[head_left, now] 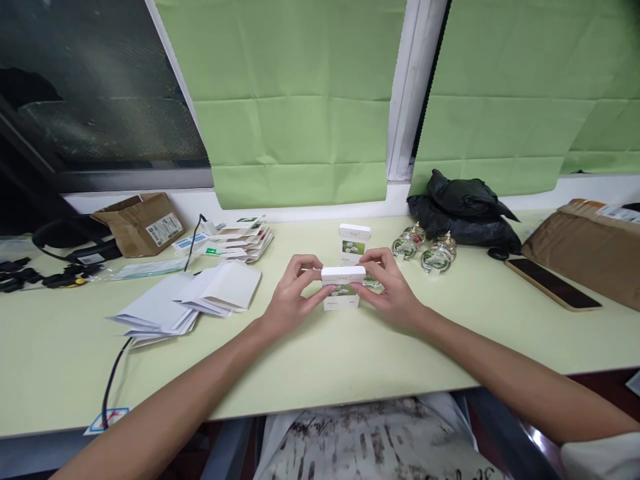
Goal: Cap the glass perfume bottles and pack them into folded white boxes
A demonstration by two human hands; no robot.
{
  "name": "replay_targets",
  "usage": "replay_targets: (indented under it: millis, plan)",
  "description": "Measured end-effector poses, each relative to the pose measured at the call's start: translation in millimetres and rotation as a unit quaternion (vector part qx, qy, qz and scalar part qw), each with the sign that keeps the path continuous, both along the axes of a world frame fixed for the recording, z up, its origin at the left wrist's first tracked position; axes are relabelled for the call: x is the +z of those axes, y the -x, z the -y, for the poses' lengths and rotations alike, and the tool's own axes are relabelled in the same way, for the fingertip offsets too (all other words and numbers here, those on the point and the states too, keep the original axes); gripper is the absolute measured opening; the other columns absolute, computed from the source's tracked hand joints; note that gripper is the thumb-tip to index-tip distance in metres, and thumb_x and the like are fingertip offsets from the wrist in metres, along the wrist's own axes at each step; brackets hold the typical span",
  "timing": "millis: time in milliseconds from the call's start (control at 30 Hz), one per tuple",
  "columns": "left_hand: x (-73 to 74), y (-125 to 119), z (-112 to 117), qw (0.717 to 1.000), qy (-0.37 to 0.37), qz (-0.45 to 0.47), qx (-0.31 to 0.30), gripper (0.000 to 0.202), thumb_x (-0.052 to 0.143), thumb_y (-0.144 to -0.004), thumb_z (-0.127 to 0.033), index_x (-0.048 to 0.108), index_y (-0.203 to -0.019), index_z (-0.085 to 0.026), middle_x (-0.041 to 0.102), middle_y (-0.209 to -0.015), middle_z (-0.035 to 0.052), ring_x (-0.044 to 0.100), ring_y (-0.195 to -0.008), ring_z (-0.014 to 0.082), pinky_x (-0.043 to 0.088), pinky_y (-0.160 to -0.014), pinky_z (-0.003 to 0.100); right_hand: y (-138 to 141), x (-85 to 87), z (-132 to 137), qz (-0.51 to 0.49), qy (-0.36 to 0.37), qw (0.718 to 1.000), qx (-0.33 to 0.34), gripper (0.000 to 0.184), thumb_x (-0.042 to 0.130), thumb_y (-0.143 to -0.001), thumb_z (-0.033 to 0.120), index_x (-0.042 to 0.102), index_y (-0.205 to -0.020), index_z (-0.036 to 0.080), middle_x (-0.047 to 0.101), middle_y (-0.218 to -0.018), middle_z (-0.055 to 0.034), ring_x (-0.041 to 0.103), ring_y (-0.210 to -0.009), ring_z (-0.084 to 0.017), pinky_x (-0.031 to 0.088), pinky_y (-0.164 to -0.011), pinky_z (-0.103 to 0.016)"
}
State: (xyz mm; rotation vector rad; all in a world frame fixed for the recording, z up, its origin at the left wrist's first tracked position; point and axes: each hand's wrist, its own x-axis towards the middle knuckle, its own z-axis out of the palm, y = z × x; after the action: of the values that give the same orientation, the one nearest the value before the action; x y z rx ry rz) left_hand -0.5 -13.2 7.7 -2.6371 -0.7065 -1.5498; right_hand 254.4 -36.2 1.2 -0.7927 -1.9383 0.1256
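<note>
A small white box (342,301) with a green-and-white flower picture stands upright in the middle of the table. My left hand (295,290) pinches the box's left side near its white top, thumb in front and fingers behind. On the right side my right hand (393,290) grips the same box in the same way. Just behind it stands a similar white box (354,248), its lower part hidden by the held box and my right hand. Two clear glass ornaments with gold tips, a nearer ornament (437,255) and a farther ornament (409,241), rest to the right.
On the left lie white folded cards (165,303), a stack of flat cartons (247,241), a cardboard box (145,227) and a black cable (113,380). Black plastic bags (465,217), a phone (553,283) and a brown parcel (590,247) occupy the right.
</note>
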Motion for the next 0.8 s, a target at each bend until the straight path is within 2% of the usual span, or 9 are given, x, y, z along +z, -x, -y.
replay_targets:
  millis: [100, 200, 267, 367, 533, 700, 800]
  plan:
    - [-0.2, -0.8, 0.2, 1.0, 0.008, 0.001, -0.001, 0.022, 0.076, -0.092, -0.018, 0.066, -0.112, -0.024, 0.061, -0.11, 0.0088, 0.064, -0.102, 0.0218, 0.057, -0.085, 0.037, 2.3, -1.9, 1.5, -0.019, 0.01, 1.0, -0.006, 0.023, 0.067, -0.098, 0.026, 0.063, -0.12, 0.027, 0.054, -0.121, -0.0119, 0.06, -0.113, -0.029, 0.06, -0.092, -0.046]
    - [-1.9, -1.3, 0.2, 1.0, 0.002, -0.001, -0.01, 0.025, 0.075, -0.093, -0.016, 0.065, -0.115, -0.024, 0.062, -0.11, 0.0086, 0.064, -0.103, 0.0216, 0.057, -0.085, 0.037, 4.5, -1.6, 4.3, -0.045, 0.01, 0.999, 0.002, 0.04, 0.069, -0.097, 0.024, 0.057, -0.134, 0.03, 0.059, -0.125, -0.0111, 0.06, -0.118, -0.029, 0.058, -0.098, -0.049]
    - [-3.6, -1.5, 0.0, 1.0, -0.005, -0.003, -0.012, 0.027, 0.074, -0.094, -0.016, 0.065, -0.118, -0.025, 0.062, -0.112, 0.0088, 0.065, -0.103, 0.0215, 0.058, -0.085, 0.038, 6.0, -1.5, 6.2, -0.06, 0.016, 0.998, 0.004, 0.045, 0.07, -0.096, 0.024, 0.054, -0.137, 0.03, 0.063, -0.126, -0.01, 0.062, -0.117, -0.028, 0.058, -0.1, -0.049]
    - [-6.3, -1.0, -0.6, 1.0, -0.02, -0.011, -0.004, 0.028, 0.072, -0.095, -0.016, 0.065, -0.12, -0.027, 0.06, -0.116, 0.0097, 0.065, -0.106, 0.0224, 0.06, -0.087, 0.04, 7.6, -2.1, 7.3, -0.061, 0.017, 0.998, -0.002, 0.037, 0.069, -0.097, 0.023, 0.058, -0.132, 0.029, 0.068, -0.124, -0.0086, 0.065, -0.115, -0.027, 0.058, -0.098, -0.048]
    - [-10.2, 1.3, -2.4, 0.996, -0.071, -0.021, 0.042, 0.033, 0.073, -0.094, -0.016, 0.067, -0.123, -0.031, 0.056, -0.124, 0.0099, 0.062, -0.118, 0.0247, 0.063, -0.094, 0.045, 6.6, -1.9, 5.0, -0.028, -0.04, 0.999, 0.01, 0.022, 0.065, -0.099, 0.018, 0.065, -0.118, 0.029, 0.073, -0.122, -0.0074, 0.065, -0.12, -0.028, 0.055, -0.102, -0.053]
    - [-11.7, -0.5, -0.8, 0.997, -0.072, -0.007, 0.017, 0.036, 0.07, -0.095, -0.012, 0.065, -0.127, -0.029, 0.054, -0.126, 0.0102, 0.065, -0.121, 0.0249, 0.064, -0.099, 0.046, 5.1, 1.5, 5.9, -0.024, -0.039, 0.999, 0.001, 0.018, 0.063, -0.099, 0.017, 0.068, -0.113, 0.028, 0.071, -0.117, -0.0084, 0.067, -0.115, -0.027, 0.057, -0.096, -0.048]
    - [-11.1, -2.1, 1.6, 0.998, -0.062, -0.006, 0.007, 0.045, 0.07, -0.095, -0.01, 0.061, -0.135, -0.029, 0.06, -0.124, 0.0104, 0.069, -0.117, 0.0233, 0.064, -0.097, 0.044, 4.6, 2.0, 6.1, -0.019, -0.05, 0.999, 0.004, 0.02, 0.065, -0.099, 0.017, 0.067, -0.115, 0.029, 0.073, -0.112, -0.0075, 0.067, -0.113, -0.028, 0.057, -0.096, -0.049]
